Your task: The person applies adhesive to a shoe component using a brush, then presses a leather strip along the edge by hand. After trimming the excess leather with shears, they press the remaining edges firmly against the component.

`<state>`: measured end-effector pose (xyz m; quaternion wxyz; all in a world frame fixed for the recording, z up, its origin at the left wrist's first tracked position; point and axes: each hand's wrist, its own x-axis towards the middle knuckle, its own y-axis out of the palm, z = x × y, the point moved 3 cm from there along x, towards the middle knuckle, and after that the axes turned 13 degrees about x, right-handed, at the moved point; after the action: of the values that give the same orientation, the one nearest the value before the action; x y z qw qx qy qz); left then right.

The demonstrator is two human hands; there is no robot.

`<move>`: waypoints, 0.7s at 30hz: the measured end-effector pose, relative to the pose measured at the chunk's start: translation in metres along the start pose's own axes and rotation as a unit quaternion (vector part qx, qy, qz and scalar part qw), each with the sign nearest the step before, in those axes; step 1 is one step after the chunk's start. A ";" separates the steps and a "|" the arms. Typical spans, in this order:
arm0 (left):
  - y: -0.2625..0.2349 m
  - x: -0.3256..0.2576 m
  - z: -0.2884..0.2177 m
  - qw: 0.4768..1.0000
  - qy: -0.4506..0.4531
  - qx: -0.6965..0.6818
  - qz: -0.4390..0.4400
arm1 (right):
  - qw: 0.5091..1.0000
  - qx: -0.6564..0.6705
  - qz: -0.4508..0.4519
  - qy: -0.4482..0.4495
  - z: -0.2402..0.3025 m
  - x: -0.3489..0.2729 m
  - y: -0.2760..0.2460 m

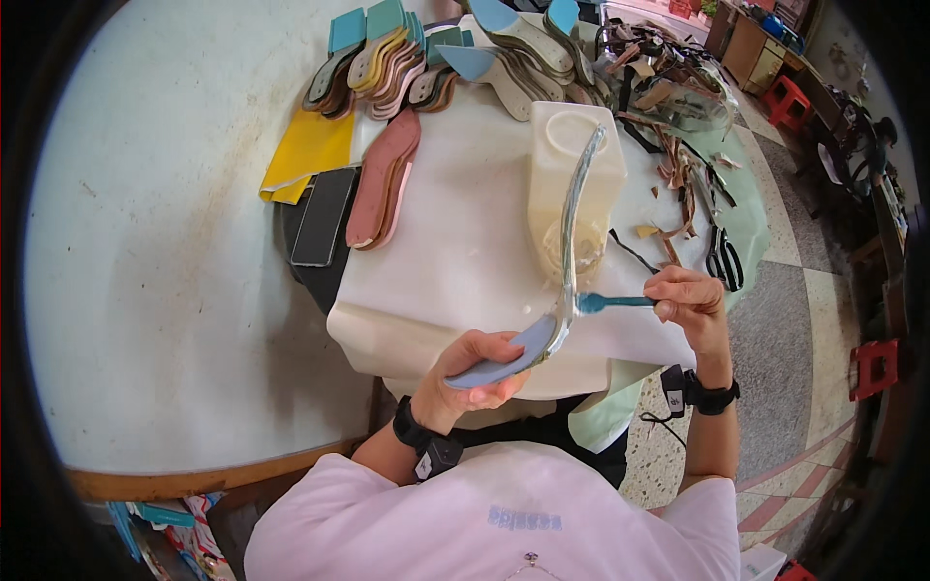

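Observation:
My left hand point(481, 366) grips a blue-grey insole point(509, 358), thumb on top and fingers beneath. From the insole's far end a long silvery strip point(579, 189) curves up and away, in front of the white plastic container point(581, 184). Between the fingers and thumb of my right hand point(688, 300) is a teal brush point(620, 302), held level. Its bristle end points left and meets or nearly meets the lower part of the strip. A pale, crusted opening point(560, 254) shows in the container's near part.
Stacks of insoles point(387, 58) with teal ends lie at the far side. Pink insoles point(385, 184), a phone point(325, 218) and a yellow sheet point(310, 145) lie left. On the right are scissors point(723, 259) and leather scraps point(683, 184). Red stools point(875, 370) stand on the floor.

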<state>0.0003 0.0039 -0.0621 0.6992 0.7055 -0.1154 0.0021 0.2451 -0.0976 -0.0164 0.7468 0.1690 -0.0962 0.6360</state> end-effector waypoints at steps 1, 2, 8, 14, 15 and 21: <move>0.000 0.001 0.001 1.000 -0.003 -0.002 0.000 | 1.000 -0.004 -0.012 -0.004 0.001 0.000 -0.001; -0.001 0.001 0.002 1.000 -0.007 -0.001 -0.002 | 1.000 -0.008 -0.025 -0.008 0.001 0.001 -0.001; -0.002 0.004 0.007 1.000 -0.023 -0.007 -0.017 | 0.991 -0.054 -0.102 -0.074 0.013 0.007 -0.005; 0.000 0.003 0.007 1.000 -0.014 -0.014 -0.025 | 0.975 -0.128 -0.120 -0.134 0.026 0.009 -0.005; 0.001 0.003 0.007 1.000 -0.014 -0.006 -0.022 | 0.975 -0.134 -0.116 -0.134 0.026 0.008 -0.003; 0.002 0.001 0.001 1.000 -0.005 0.002 -0.021 | 0.983 -0.154 -0.063 -0.082 0.025 -0.005 0.005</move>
<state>0.0004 0.0029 -0.0602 0.6974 0.7089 -0.1041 -0.0158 0.2408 -0.1107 0.0060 0.7923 0.1098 -0.2429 0.5488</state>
